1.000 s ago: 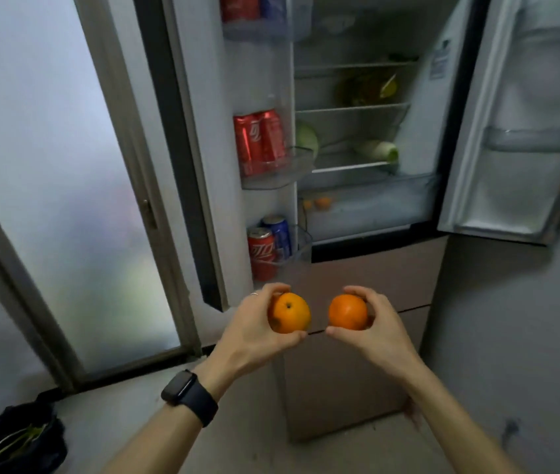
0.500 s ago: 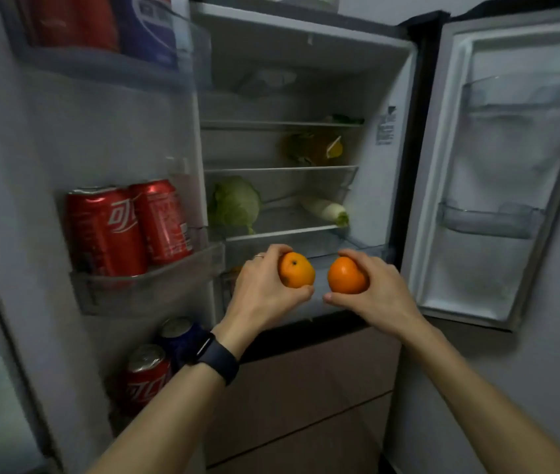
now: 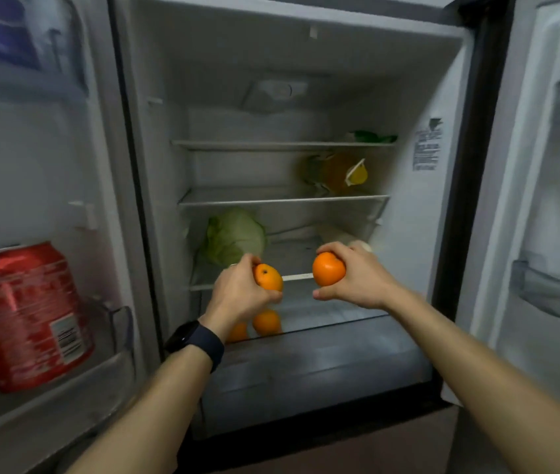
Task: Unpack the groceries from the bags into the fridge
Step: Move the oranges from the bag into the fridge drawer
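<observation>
The open fridge (image 3: 306, 73) fills the view. My left hand (image 3: 237, 295), with a dark watch on its wrist, grips an orange (image 3: 268, 277) in front of the lowest shelf. My right hand (image 3: 360, 282) grips a second orange (image 3: 328, 268) just to the right. Both are held above the clear crisper drawer (image 3: 323, 364). Two more oranges (image 3: 266, 322) lie in the drawer's left end, one partly hidden by my left wrist.
A cabbage (image 3: 234, 236) sits on the lowest shelf at the left. A yellow packet (image 3: 340, 172) lies on the shelf above, something green (image 3: 371, 136) higher up. Red cans (image 3: 25, 313) stand in the left door rack. The right door (image 3: 552, 217) hangs open.
I have moved in close to the fridge. Both hands have carried their oranges forward and up, from in front of the lower drawers to over the crisper drawer.
</observation>
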The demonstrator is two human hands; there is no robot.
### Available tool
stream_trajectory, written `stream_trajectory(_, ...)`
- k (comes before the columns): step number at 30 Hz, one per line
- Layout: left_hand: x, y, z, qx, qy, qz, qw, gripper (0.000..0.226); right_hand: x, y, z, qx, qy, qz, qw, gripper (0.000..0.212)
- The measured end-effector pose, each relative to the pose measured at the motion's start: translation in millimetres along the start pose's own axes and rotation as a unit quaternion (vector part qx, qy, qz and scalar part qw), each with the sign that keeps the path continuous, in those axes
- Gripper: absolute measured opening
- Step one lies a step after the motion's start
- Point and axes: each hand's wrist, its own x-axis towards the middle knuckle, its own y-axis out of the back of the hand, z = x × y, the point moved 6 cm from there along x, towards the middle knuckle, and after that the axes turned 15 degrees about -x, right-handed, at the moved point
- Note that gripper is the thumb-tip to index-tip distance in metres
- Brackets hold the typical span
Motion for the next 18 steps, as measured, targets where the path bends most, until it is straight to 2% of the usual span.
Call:
stream_trajectory(3, 27, -6, -34, 0.051, 0.047, -0.015, 0.997, 0.072, 43, -34, 4, 0.027, 0.016, -0.051, 0.998, 0.077)
stream_trajectory(6, 51, -15, -68, 0.135, 0.096, -0.070, 0.984, 0.077, 75, -73, 2, 0.039, 0.049, -0.134, 0.989, 0.065)
stream_trajectory(8, 61, -24, -89, 0.178, 0.126, -0.127, 0.968, 0.081, 92, -102, -3, 0.004, 0.090, -0.181, 0.979, 0.066)
stream_trajectory(12, 64, -43, -123, 0.225, 0.187, -0.227, 0.929, 0.081, 108, -158, -18, -0.082, 0.184, -0.248, 0.947, 0.082)
stream_trajectory(15, 62, -53, -138, 0.240, 0.209, -0.270, 0.909, 0.078, 109, -188, -25, -0.130, 0.244, -0.290, 0.916, 0.067)
stream_trajectory(18, 64, -59, -149, 0.245, 0.219, -0.284, 0.901, 0.077, 108, -206, -34, -0.155, 0.285, -0.294, 0.899, 0.066)
